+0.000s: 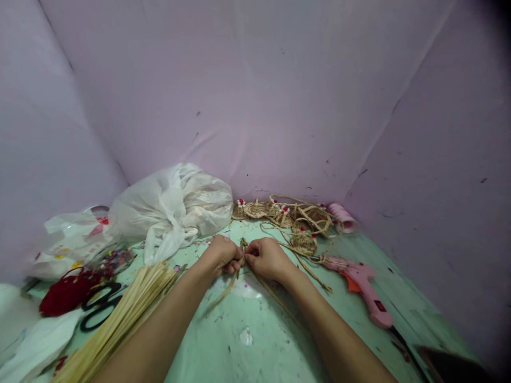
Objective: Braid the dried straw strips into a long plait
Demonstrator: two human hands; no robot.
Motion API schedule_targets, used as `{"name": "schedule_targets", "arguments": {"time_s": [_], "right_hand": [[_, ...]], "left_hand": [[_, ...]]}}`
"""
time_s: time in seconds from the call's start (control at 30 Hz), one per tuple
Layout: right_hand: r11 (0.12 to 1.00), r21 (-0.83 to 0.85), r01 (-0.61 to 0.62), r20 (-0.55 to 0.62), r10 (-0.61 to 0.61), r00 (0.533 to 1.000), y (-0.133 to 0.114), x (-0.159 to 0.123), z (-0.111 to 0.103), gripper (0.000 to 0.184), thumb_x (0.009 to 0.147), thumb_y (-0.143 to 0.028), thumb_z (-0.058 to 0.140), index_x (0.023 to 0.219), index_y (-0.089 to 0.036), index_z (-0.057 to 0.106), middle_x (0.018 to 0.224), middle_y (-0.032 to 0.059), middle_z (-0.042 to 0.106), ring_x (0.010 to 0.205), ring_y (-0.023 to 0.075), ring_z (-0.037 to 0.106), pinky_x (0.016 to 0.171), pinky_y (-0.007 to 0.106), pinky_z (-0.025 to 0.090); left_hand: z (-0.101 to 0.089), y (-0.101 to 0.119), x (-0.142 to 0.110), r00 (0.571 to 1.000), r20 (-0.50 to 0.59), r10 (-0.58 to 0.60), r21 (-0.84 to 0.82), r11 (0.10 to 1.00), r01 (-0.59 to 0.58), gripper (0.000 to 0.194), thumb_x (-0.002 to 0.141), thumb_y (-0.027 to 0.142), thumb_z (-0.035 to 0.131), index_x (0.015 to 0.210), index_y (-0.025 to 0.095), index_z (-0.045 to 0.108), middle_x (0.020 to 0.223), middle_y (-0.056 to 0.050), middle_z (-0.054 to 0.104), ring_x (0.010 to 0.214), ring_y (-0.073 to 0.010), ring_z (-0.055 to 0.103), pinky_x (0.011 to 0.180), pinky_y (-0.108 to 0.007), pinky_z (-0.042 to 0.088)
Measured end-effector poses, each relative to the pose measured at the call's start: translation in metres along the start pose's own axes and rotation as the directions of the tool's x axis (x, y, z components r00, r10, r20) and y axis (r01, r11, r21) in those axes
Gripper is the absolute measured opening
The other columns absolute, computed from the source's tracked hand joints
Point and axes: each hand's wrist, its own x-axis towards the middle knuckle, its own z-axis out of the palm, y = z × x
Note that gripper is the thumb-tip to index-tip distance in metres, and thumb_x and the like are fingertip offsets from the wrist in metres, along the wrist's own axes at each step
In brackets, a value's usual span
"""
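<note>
In the middle of the head view, my left hand (227, 255) and my right hand (264, 257) are nearly touching. The fingers of both are closed in a pinch on a tan plant-fibre cord (244, 243), whose small tangled end pokes up between them. One loose strand (223, 297) hangs down below the left hand, and another strand (277, 300) trails under the right wrist. My fingertips hide most of the gripped part. Finished-looking woven cord pieces (259, 209) with red and white beads lie just behind.
A pink glue gun (361, 276) lies at right beside a pink thread spool (341, 217). At left are a bundle of pale dried strips (131, 314), black-handled scissors (98, 314), red yarn (64, 295) and a white plastic bag (171, 197). Lilac sheeting (255, 96) surrounds the green table (239, 356).
</note>
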Motion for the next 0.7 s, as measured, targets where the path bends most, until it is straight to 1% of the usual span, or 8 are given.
{"name": "schedule_targets", "arguments": {"time_s": [0.07, 0.13, 0.27, 0.37, 0.43, 0.6, 0.7], "right_hand": [[0.999, 0.037, -0.008, 0.048, 0.006, 0.999, -0.001, -0.001, -0.002, 0.022, 0.065, -0.020, 0.049, 0.073, -0.017, 0.069, 0.066, 0.0041, 0.066, 0.057, 0.0119, 0.053, 0.050, 0.020, 0.031], [0.998, 0.057, -0.015, 0.065, 0.011, 0.998, -0.002, -0.001, -0.004, 0.022, 0.065, -0.021, 0.050, 0.074, -0.017, 0.070, 0.066, 0.0042, 0.067, 0.057, 0.0122, 0.053, 0.050, 0.020, 0.031], [0.996, 0.075, -0.044, 0.053, 0.040, 0.998, -0.002, 0.000, -0.002, 0.021, 0.064, -0.026, 0.054, 0.074, -0.016, 0.069, 0.067, 0.0053, 0.067, 0.058, 0.0130, 0.055, 0.049, 0.020, 0.031], [0.997, 0.075, -0.034, 0.061, 0.029, 0.998, -0.001, 0.001, -0.001, 0.020, 0.063, -0.026, 0.055, 0.073, -0.015, 0.069, 0.067, 0.0058, 0.067, 0.058, 0.0127, 0.055, 0.049, 0.020, 0.031], [0.997, 0.072, -0.022, 0.057, 0.018, 0.998, -0.001, 0.001, -0.001, 0.020, 0.063, -0.023, 0.053, 0.073, -0.015, 0.069, 0.066, 0.0056, 0.066, 0.058, 0.0122, 0.054, 0.049, 0.019, 0.031], [0.995, 0.094, -0.035, 0.045, 0.031, 0.998, 0.003, 0.002, 0.000, 0.022, 0.060, -0.016, 0.048, 0.069, -0.014, 0.068, 0.059, 0.0030, 0.062, 0.054, 0.0102, 0.049, 0.047, 0.018, 0.029], [0.988, 0.138, -0.065, 0.065, 0.057, 0.996, 0.006, 0.004, 0.002, 0.022, 0.060, -0.016, 0.048, 0.069, -0.014, 0.068, 0.057, 0.0016, 0.059, 0.052, 0.0091, 0.046, 0.047, 0.018, 0.029]], "left_hand": [[0.000, -0.003, 0.003, 1.000, 0.021, 0.007, -0.044, 0.999, -0.006, 0.015, 0.061, 0.007, 0.043, 0.047, 0.011, 0.047, 0.036, -0.001, 0.047, 0.029, -0.0071, 0.039, 0.031, -0.018, 0.025], [-0.002, -0.004, 0.004, 0.999, 0.034, 0.019, -0.041, 0.999, -0.018, 0.015, 0.060, 0.006, 0.043, 0.046, 0.011, 0.047, 0.037, 0.000, 0.047, 0.029, -0.0064, 0.038, 0.031, -0.018, 0.024], [-0.006, -0.002, 0.001, 0.999, 0.039, -0.030, 0.119, 0.993, 0.026, 0.016, 0.062, 0.013, 0.045, 0.047, 0.011, 0.051, 0.027, 0.003, 0.035, 0.023, -0.0046, 0.025, 0.030, -0.018, 0.017], [-0.006, 0.000, -0.002, 0.998, 0.035, -0.055, 0.174, 0.984, 0.048, 0.016, 0.063, 0.016, 0.045, 0.050, 0.012, 0.054, 0.024, 0.004, 0.030, 0.022, -0.0045, 0.022, 0.031, -0.018, 0.016], [-0.006, 0.000, -0.001, 0.999, 0.035, -0.032, 0.173, 0.985, 0.025, 0.015, 0.062, 0.015, 0.045, 0.049, 0.013, 0.052, 0.025, 0.004, 0.032, 0.022, -0.0046, 0.022, 0.030, -0.018, 0.017], [-0.004, -0.006, 0.006, 0.997, 0.049, 0.067, 0.100, 0.992, -0.072, 0.007, 0.055, 0.010, 0.043, 0.050, 0.014, 0.046, 0.037, 0.003, 0.045, 0.026, -0.0044, 0.031, 0.031, -0.017, 0.020], [-0.005, -0.009, 0.009, 0.995, 0.067, 0.080, 0.095, 0.992, -0.086, 0.005, 0.054, 0.011, 0.044, 0.051, 0.013, 0.047, 0.040, 0.002, 0.048, 0.026, -0.0041, 0.031, 0.030, -0.017, 0.018]]}}
